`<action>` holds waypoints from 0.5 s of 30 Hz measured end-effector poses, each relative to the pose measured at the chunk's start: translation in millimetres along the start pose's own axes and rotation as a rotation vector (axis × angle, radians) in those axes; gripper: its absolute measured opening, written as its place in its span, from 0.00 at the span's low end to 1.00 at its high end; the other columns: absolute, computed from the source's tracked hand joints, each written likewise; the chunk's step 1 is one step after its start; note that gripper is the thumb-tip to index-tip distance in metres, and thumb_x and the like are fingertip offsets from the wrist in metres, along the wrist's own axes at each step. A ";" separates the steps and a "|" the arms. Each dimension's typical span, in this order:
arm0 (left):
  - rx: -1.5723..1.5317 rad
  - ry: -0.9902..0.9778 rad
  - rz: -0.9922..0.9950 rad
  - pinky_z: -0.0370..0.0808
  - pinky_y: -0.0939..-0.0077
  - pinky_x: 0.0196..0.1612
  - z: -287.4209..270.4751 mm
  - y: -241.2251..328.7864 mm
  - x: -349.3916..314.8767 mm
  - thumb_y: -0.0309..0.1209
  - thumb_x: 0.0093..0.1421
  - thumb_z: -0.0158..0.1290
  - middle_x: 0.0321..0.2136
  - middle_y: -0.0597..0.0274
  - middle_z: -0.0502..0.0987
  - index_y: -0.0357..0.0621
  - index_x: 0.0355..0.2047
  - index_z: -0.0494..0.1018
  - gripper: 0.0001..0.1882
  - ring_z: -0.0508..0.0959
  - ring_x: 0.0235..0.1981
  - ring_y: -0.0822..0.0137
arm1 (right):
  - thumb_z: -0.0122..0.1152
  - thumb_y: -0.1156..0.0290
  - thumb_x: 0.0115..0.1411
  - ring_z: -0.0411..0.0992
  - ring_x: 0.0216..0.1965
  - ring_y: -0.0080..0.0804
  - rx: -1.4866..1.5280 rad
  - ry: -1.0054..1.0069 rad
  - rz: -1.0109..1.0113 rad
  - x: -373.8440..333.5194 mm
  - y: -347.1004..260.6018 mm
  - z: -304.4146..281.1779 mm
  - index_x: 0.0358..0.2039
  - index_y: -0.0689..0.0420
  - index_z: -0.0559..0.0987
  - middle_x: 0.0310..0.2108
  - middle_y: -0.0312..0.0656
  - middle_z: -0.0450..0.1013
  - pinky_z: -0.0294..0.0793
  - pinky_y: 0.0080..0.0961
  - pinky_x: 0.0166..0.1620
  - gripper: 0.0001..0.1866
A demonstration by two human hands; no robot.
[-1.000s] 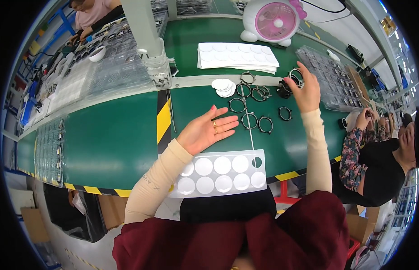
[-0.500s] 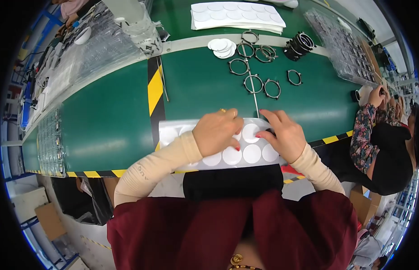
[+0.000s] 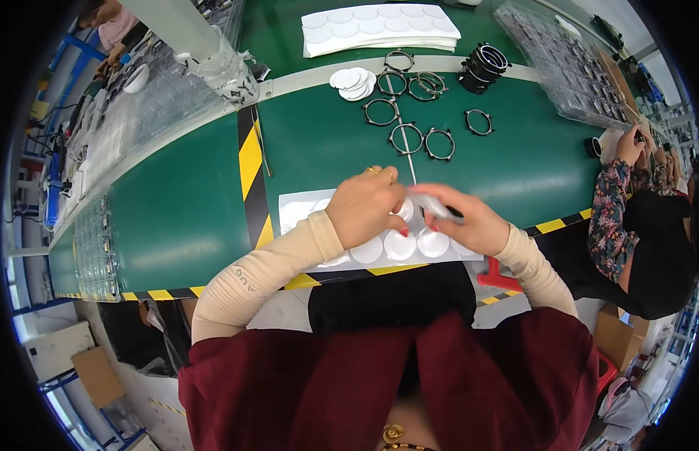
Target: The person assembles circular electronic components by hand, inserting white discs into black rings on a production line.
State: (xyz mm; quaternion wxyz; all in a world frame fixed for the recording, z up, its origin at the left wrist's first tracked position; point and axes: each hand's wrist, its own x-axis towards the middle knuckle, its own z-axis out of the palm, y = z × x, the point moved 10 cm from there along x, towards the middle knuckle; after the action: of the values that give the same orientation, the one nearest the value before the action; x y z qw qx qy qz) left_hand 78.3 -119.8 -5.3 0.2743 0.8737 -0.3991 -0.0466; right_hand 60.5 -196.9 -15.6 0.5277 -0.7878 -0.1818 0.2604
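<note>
1. The right hand (image 3: 470, 223) is narrowed to a pinch, holding a thin white round disc (image 3: 431, 204) between thumb and fingers; motion blurs the disc.
2. A small dark thing (image 3: 455, 213) shows at the right hand's fingers, too unclear to identify.
3. The left hand (image 3: 367, 208) is curled palm down just beside the right hand, above the pale sheet with rows of white round stickers (image 3: 416, 258); whether its fingers grip anything, I cannot tell.
4. The pale sheet lies at the near edge of the green tabletop (image 3: 177, 218), partly covered by both hands.
5. Beyond the hands, slim black round rings with small lugs (image 3: 406, 139) lie scattered on the green tabletop, two of them overlapping.
6. To their right stands a stack of black rings (image 3: 485, 69); to their left lies a loose pile of white round discs (image 3: 355, 83).
7. Farther back rests a stack of white sheets marked with circles (image 3: 379, 31).
</note>
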 end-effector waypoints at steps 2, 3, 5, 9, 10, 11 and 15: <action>0.004 -0.056 -0.041 0.70 0.69 0.31 2.9 -1.6 2.3 0.39 0.36 0.62 0.25 0.60 0.65 0.41 0.17 0.69 0.17 0.69 0.32 0.60 | 0.55 0.85 0.45 0.66 0.42 0.25 0.054 -0.057 0.021 -4.7 6.9 1.3 0.45 0.55 0.71 0.43 0.42 0.66 0.65 0.22 0.46 0.24; 0.008 -0.058 -0.037 0.70 0.69 0.31 1.5 0.0 3.6 0.39 0.36 0.62 0.25 0.60 0.65 0.41 0.17 0.69 0.17 0.69 0.32 0.60 | 0.57 0.84 0.43 0.66 0.44 0.29 -0.256 -0.049 -0.063 -6.7 4.3 -0.8 0.38 0.57 0.73 0.45 0.44 0.66 0.65 0.24 0.46 0.19; 0.044 -0.097 -0.020 0.70 0.69 0.31 1.3 2.3 6.3 0.37 0.39 0.61 0.25 0.59 0.68 0.41 0.17 0.69 0.15 0.70 0.31 0.60 | 0.59 0.83 0.41 0.66 0.46 0.33 -0.568 -0.034 -0.150 -10.7 -3.8 -4.6 0.32 0.59 0.76 0.47 0.46 0.65 0.65 0.26 0.47 0.13; 0.267 0.024 0.162 0.69 0.69 0.32 -20.8 18.1 43.3 0.29 0.46 0.52 0.24 0.58 0.71 0.41 0.23 0.68 0.06 0.72 0.30 0.59 | 0.61 0.79 0.40 0.61 0.51 0.45 -0.437 0.380 -0.519 -45.5 -60.8 -54.2 0.25 0.61 0.74 0.49 0.52 0.63 0.59 0.35 0.53 0.08; 0.335 0.143 0.250 0.70 0.69 0.32 -33.3 34.3 62.8 0.26 0.47 0.49 0.24 0.57 0.72 0.41 0.25 0.68 0.04 0.72 0.30 0.58 | 0.60 0.78 0.42 0.61 0.51 0.44 -0.274 0.494 -0.526 -54.9 -57.7 -69.3 0.26 0.61 0.73 0.49 0.52 0.62 0.58 0.36 0.53 0.08; 0.346 0.210 0.296 0.70 0.69 0.32 -33.2 40.7 82.0 0.26 0.46 0.48 0.24 0.58 0.72 0.41 0.26 0.67 0.05 0.73 0.31 0.59 | 0.59 0.77 0.44 0.61 0.51 0.44 -0.110 0.605 -0.535 -63.8 -51.5 -82.8 0.27 0.61 0.72 0.49 0.53 0.62 0.58 0.37 0.53 0.07; 0.458 0.386 0.397 0.70 0.70 0.29 -10.0 57.8 145.9 0.28 0.46 0.47 0.23 0.58 0.74 0.43 0.25 0.68 0.05 0.74 0.29 0.62 | 0.55 0.77 0.49 0.63 0.48 0.41 0.165 0.708 -0.510 -70.1 -31.2 -80.7 0.27 0.61 0.69 0.46 0.52 0.64 0.60 0.37 0.52 0.05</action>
State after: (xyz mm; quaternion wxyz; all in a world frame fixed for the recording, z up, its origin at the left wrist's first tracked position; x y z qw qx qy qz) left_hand 141.3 -251.6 53.2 0.1457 0.8105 -0.5020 0.2642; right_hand 52.8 -283.9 53.4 0.6661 -0.7134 -0.1572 -0.1503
